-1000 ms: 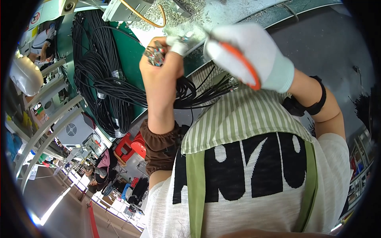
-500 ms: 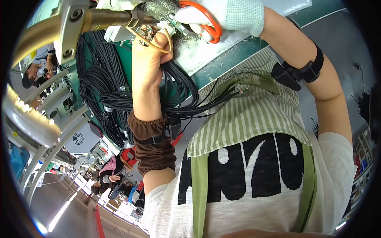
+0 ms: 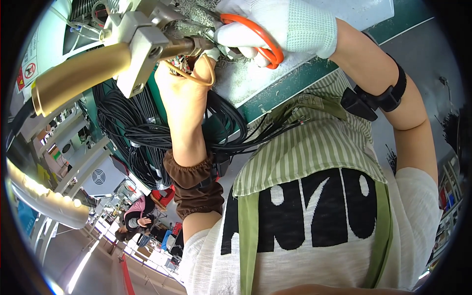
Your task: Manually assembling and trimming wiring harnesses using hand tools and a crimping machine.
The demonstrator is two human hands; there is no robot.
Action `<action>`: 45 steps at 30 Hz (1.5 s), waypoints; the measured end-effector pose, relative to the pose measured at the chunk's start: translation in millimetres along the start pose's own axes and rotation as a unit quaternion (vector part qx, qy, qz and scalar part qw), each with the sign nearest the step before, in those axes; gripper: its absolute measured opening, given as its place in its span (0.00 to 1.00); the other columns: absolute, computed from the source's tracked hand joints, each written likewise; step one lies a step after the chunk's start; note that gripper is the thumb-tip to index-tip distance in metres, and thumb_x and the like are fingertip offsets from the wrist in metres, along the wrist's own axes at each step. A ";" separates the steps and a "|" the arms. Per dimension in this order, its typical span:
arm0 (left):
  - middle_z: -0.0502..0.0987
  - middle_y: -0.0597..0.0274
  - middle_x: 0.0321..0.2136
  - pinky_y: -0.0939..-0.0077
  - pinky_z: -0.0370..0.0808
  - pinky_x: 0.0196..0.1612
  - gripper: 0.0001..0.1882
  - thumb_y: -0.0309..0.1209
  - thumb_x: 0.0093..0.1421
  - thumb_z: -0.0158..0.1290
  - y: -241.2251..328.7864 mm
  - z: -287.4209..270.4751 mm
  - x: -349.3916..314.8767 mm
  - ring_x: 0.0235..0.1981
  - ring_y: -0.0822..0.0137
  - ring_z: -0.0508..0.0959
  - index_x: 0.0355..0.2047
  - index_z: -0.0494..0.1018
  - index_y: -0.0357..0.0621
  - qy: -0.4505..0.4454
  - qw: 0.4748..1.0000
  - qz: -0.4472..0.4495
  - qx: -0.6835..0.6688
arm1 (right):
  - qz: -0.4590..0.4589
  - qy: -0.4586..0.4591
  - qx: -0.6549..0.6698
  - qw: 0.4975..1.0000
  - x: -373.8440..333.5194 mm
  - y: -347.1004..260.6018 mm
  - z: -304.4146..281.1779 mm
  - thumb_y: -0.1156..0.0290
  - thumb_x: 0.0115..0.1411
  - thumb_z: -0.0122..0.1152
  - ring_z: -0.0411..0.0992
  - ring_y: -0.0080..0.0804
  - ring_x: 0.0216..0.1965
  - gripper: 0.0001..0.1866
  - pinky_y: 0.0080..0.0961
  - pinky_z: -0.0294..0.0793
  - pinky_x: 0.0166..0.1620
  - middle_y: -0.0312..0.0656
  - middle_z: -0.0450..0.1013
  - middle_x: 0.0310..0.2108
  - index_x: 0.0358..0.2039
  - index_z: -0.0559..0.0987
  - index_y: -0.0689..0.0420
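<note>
My left hand (image 3: 184, 98), bare but for a white covering at the thumb tip, is closed around a small bundle of coloured wire ends. A tan loop (image 3: 212, 78) runs past its thumb. My right hand (image 3: 290, 27), in a white knitted glove, grips a hand tool with orange looped handles (image 3: 266, 35). Its metal end sits close beside my left fingertips, so I cannot tell whether it touches the wires. Above the left hand hangs a brass-coloured tube (image 3: 83, 73) in a metal clamp (image 3: 140, 59). The tube's tip partly hides the wires.
Coils of black cable (image 3: 147, 132) lie left of my left forearm, with more strands by my apron. Wire clippings litter the pale work surface (image 3: 233, 83), edged in green (image 3: 275, 91). A lit lamp (image 3: 49, 196) is at far left. Another person (image 3: 140, 214) is in the background.
The brass-coloured tube and clamp now appear lower and farther right, covering more of the work. Both hands stay close together in similar grips, with the right slightly farther right in view.
</note>
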State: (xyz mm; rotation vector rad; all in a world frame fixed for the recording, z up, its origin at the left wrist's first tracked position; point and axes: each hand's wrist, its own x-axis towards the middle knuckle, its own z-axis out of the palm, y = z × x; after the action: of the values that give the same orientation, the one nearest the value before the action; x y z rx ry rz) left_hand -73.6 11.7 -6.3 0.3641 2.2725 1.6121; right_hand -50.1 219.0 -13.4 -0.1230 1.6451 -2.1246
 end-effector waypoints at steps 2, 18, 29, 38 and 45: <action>0.69 0.71 0.17 0.87 0.62 0.20 0.05 0.24 0.53 0.55 0.9 3.5 -2.0 0.17 0.82 0.66 0.25 0.69 0.39 -0.001 1.000 -0.005 -0.018 | -0.004 0.000 0.010 1.000 0.8 3.2 0.8 0.66 0.56 0.56 0.70 0.26 0.14 0.14 0.22 0.67 0.17 0.41 0.70 0.13 0.20 0.75 0.64; 0.69 0.68 0.21 0.85 0.64 0.24 0.13 0.33 0.61 0.55 -3.2 -11.9 -56.3 0.22 0.78 0.67 0.37 0.67 0.37 -0.012 0.976 -0.062 -0.208 | -0.085 0.200 -0.484 0.848 -65.7 6.9 19.0 0.65 0.55 0.60 0.67 0.36 0.16 0.12 0.28 0.67 0.23 0.44 0.68 0.15 0.26 0.72 0.60; 0.71 0.65 0.30 0.88 0.64 0.33 0.13 0.16 0.54 0.52 11.8 17.7 -70.6 0.30 0.80 0.68 0.40 0.66 0.37 -0.097 0.990 -0.043 -0.092 | -0.143 0.110 -0.259 0.949 -59.4 14.7 41.1 0.65 0.58 0.58 0.67 0.23 0.15 0.11 0.23 0.65 0.20 0.39 0.67 0.14 0.27 0.73 0.60; 0.74 0.60 0.34 0.83 0.69 0.36 0.14 0.16 0.55 0.53 3.6 26.9 -78.7 0.32 0.77 0.72 0.40 0.65 0.37 -0.018 0.987 0.159 -0.013 | 0.036 0.078 0.017 0.996 -72.1 8.0 45.5 0.65 0.59 0.56 0.67 0.20 0.14 0.12 0.18 0.66 0.17 0.35 0.69 0.15 0.26 0.74 0.62; 0.76 0.58 0.32 0.82 0.72 0.31 0.13 0.14 0.55 0.51 11.4 21.2 -78.3 0.29 0.74 0.74 0.40 0.66 0.38 -0.077 0.986 0.009 -0.147 | -0.231 0.202 -0.363 0.880 -77.5 30.8 54.3 0.67 0.58 0.56 0.67 0.20 0.14 0.09 0.18 0.66 0.18 0.35 0.69 0.15 0.29 0.75 0.61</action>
State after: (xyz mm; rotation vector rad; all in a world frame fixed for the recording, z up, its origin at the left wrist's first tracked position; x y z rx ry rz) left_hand 6.7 3.1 7.3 0.4175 1.8902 1.8273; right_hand 46.5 195.3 -11.3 -0.3488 2.8530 -1.7726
